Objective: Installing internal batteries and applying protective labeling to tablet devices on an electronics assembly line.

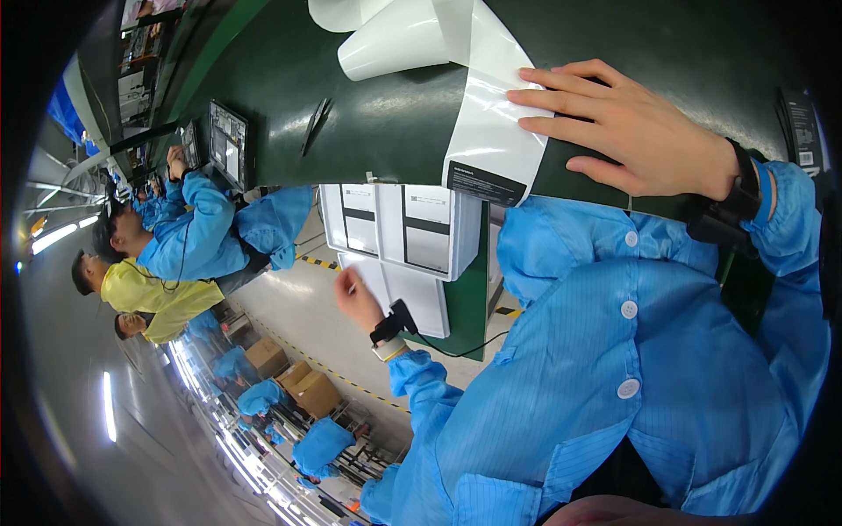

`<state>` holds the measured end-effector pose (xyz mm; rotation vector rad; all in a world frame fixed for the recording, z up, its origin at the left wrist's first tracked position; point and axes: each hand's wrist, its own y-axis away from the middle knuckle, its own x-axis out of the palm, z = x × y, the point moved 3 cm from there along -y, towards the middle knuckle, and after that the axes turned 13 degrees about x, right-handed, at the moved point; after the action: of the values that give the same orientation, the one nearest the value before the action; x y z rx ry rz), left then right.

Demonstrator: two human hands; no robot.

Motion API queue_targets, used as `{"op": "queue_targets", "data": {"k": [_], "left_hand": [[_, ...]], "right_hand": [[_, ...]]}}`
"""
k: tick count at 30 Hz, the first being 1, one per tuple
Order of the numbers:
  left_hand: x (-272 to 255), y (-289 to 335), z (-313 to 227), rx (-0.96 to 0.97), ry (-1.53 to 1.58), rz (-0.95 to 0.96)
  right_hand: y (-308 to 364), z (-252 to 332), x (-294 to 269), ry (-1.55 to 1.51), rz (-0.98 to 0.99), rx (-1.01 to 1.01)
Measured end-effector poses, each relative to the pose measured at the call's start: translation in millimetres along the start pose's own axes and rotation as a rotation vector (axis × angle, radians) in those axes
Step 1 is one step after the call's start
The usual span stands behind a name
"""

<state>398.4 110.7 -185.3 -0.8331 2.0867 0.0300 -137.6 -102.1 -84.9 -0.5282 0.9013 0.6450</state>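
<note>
A strip of glossy white backing lies on the dark green bench, its near end at the bench edge. A black printed label sits on that end. My right hand rests flat on the strip's right side, fingers stretched and spread. My left hand is low on the left beside the white plastic tray. Its fingers are curled in, and anything inside them is hidden. Flat packs with black bands and white labels lie in the tray's compartments.
Tweezers lie on the bench, left of the strip's loose coil. A dark pack stands at the far right. Left, a co-worker in blue works at an opened device. Cardboard boxes stand farther off.
</note>
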Motion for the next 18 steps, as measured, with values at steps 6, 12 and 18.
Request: {"op": "queue_targets", "data": {"k": [6,12,18], "left_hand": [[77.5,5.0,-129.5,0.145,-0.219,0.536],[59.8,-10.6,-103.5,0.05,0.158,0.63],[-43.2,-87.7,-162.7,0.138,0.209,0.599]], "right_hand": [[-4.6,4.0,-3.5,0.018,-0.075,-0.053],[0.3,1.0,-0.5,-0.022,-0.121,-0.04],[4.9,-3.3,0.2,-0.069,-0.115,-0.065]]}}
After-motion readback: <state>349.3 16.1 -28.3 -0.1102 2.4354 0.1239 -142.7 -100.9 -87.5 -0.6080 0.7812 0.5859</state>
